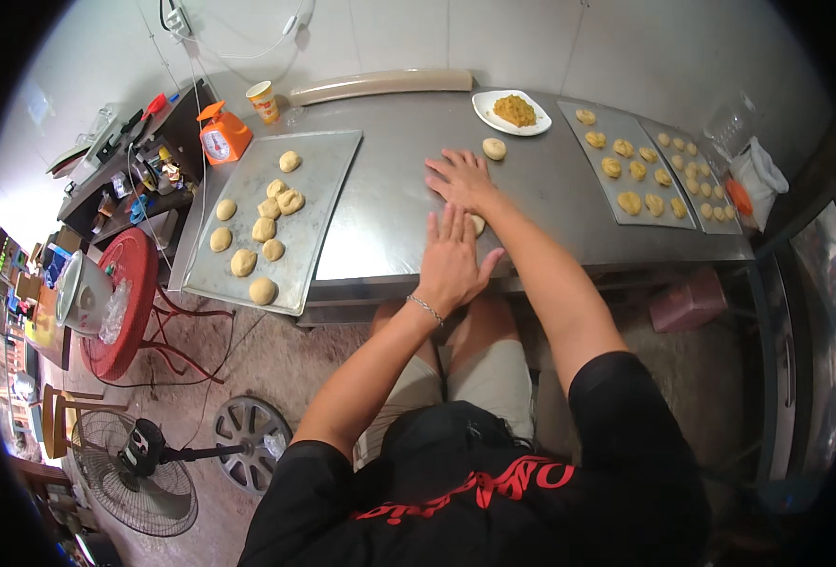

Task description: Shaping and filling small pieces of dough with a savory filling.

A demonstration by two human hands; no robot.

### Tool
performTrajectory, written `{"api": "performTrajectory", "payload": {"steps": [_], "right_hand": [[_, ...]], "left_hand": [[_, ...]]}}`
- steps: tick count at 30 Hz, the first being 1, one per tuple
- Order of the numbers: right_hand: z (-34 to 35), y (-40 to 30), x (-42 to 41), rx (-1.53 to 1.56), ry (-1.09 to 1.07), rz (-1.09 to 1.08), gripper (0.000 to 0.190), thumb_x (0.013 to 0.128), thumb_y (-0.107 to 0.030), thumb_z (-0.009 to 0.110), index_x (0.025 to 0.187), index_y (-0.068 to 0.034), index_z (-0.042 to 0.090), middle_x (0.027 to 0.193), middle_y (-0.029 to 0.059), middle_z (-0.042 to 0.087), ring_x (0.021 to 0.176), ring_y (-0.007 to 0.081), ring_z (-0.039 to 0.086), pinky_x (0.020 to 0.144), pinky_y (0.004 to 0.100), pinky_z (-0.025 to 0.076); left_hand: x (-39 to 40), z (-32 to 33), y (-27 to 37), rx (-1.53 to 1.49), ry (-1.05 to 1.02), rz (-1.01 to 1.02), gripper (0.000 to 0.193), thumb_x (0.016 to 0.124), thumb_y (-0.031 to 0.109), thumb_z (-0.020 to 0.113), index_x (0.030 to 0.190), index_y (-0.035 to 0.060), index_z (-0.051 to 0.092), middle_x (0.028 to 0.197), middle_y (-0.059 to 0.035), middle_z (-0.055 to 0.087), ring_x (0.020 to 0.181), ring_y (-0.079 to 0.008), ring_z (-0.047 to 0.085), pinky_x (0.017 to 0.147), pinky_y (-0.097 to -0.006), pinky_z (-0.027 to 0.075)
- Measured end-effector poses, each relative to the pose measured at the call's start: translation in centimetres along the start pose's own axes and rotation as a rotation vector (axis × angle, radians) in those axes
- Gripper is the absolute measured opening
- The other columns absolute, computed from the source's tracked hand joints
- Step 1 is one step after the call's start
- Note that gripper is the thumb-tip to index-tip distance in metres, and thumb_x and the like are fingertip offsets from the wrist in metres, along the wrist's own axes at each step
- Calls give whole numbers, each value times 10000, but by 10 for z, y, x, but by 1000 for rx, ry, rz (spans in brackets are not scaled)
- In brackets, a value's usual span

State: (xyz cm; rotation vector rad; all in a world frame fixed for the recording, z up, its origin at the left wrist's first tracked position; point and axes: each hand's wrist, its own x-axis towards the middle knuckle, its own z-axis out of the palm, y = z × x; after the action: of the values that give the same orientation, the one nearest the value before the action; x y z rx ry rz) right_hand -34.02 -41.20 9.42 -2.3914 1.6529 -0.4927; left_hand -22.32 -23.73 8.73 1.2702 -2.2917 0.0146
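Note:
My right hand lies palm down on the stainless steel worktable, fingers spread. Just nearer to me, my left hand is also palm down, its fingers straight and the thumb held apart. What lies under either palm is hidden. A pale dough piece shows partly between my left fingers and my right forearm. Beyond my right hand sits a round dough ball. Behind it stands a white plate with a mound of yellow filling.
At left, a metal tray carries several dough balls. Two trays at right hold flattened yellow pieces and smaller balls. An orange kitchen scale, a paper cup and a long beige strip line the back. A fan stands on the floor.

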Motion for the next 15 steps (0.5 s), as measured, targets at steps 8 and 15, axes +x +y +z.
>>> {"api": "performTrajectory", "payload": {"steps": [8,15], "right_hand": [[-1,-4,-8,-56,170,-95,554,1087,-575,544,1494,-237,707,1609,149,572,1502,345,448,1239,543,289],[-54,-9,-2,126,109,-43,519,1058,-551,605,1005,-98,851,1111,177,797,1053,398,718,912,511,548]], "left_hand": [[-16,28,9,38,86,40,977,1071,624,555,1622,-162,376,1672,-374,411,1629,-498,315,1361,-580,203],[-13,31,15,73,102,47,1022,1061,666,528,1598,-193,393,1646,-391,438,1630,-499,314,1373,-577,178]]}}
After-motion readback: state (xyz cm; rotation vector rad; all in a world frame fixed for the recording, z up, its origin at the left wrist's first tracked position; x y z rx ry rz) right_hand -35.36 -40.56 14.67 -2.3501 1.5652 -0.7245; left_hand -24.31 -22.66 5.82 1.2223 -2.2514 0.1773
